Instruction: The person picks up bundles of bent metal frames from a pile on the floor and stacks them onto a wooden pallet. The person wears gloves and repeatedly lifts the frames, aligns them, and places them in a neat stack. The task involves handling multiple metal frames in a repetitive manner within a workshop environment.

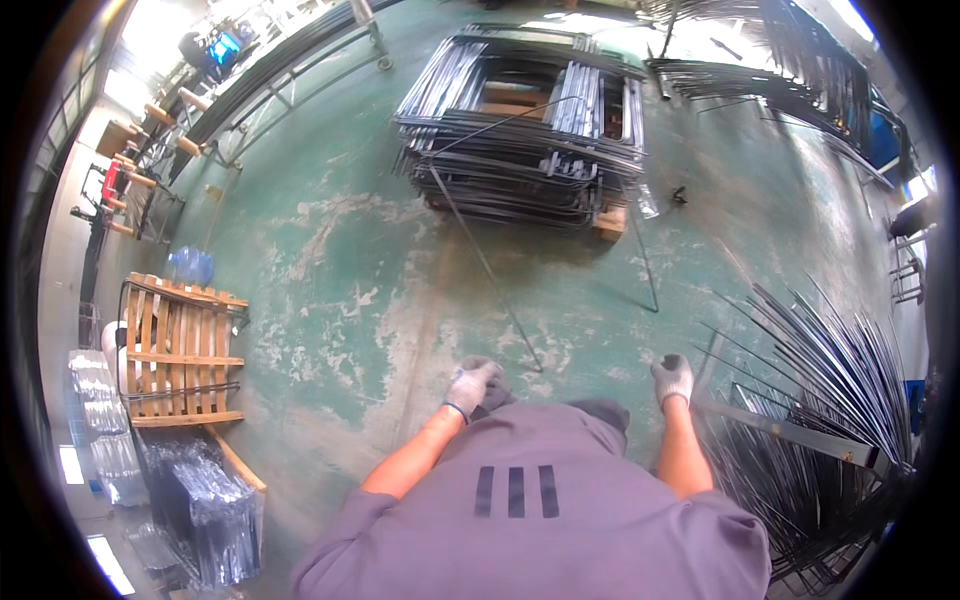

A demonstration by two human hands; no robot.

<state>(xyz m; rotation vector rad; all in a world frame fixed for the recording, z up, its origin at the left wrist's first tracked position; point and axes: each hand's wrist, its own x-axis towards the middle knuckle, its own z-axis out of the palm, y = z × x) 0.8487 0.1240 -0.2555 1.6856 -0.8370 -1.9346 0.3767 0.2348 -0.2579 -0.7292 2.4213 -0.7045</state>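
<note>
My left hand [475,384], in a pale work glove, is closed in front of my body, with nothing visible sticking out of it. To the right, my gloved right hand [673,379] is curled into a fist and also shows nothing in it. Ahead stands a stack of dark metal rod frames [520,150] on a wooden pallet [611,222]. A thin bent metal rod [485,262] slants down from the stack; its lower end lies near my left hand, apart from it. A second thin leg [648,268] reaches toward the floor on the right.
Many loose metal rods [830,360] fan out on a rack [790,430] close by my right arm. At left are a slatted wooden pallet [185,358], a plastic-wrapped bundle [205,515] and a blue plastic jug [190,265]. Farther back stand a long roller bench [270,80] and more racked rods [770,85].
</note>
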